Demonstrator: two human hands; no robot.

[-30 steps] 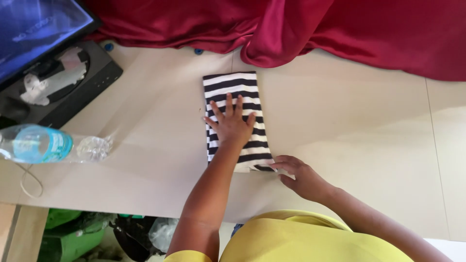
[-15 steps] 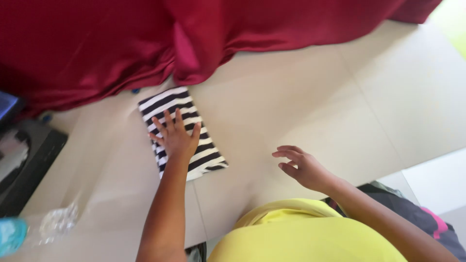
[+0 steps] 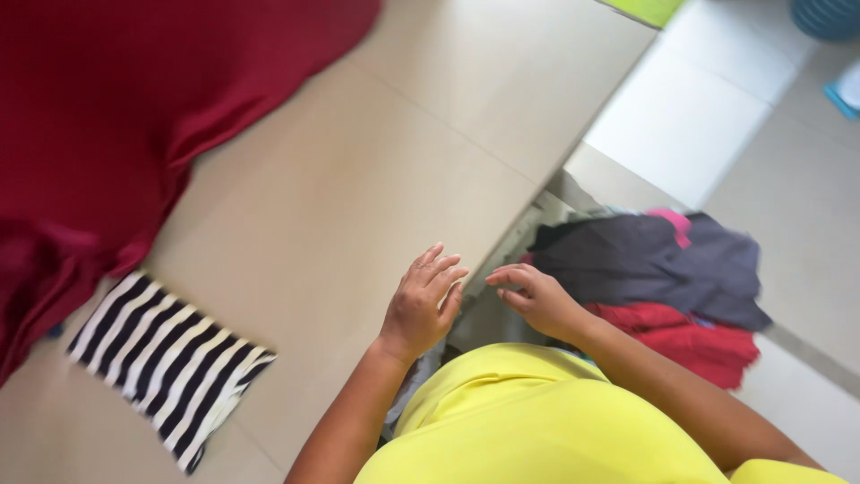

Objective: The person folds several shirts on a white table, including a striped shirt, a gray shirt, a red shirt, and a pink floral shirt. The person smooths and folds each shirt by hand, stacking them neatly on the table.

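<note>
A folded black-and-white striped cloth (image 3: 166, 358) lies flat on the beige table (image 3: 385, 170) at the lower left, with no hand on it. My left hand (image 3: 423, 300) hovers over the table's near edge, palm down, fingers slightly apart and empty. My right hand (image 3: 535, 298) is just past the table edge, fingers loosely curled and holding nothing. It is nearest to a pile of clothes (image 3: 658, 278) beside the table, with dark grey, pink and red garments.
A large dark red cloth (image 3: 107, 116) covers the table's upper left, next to the striped cloth. Pale floor tiles (image 3: 743, 116) lie to the right. A blue object (image 3: 829, 16) sits at the top right corner.
My left hand has lifted off the striped cloth and moved right to the table edge. The view has swung right, bringing the clothes pile into sight.
</note>
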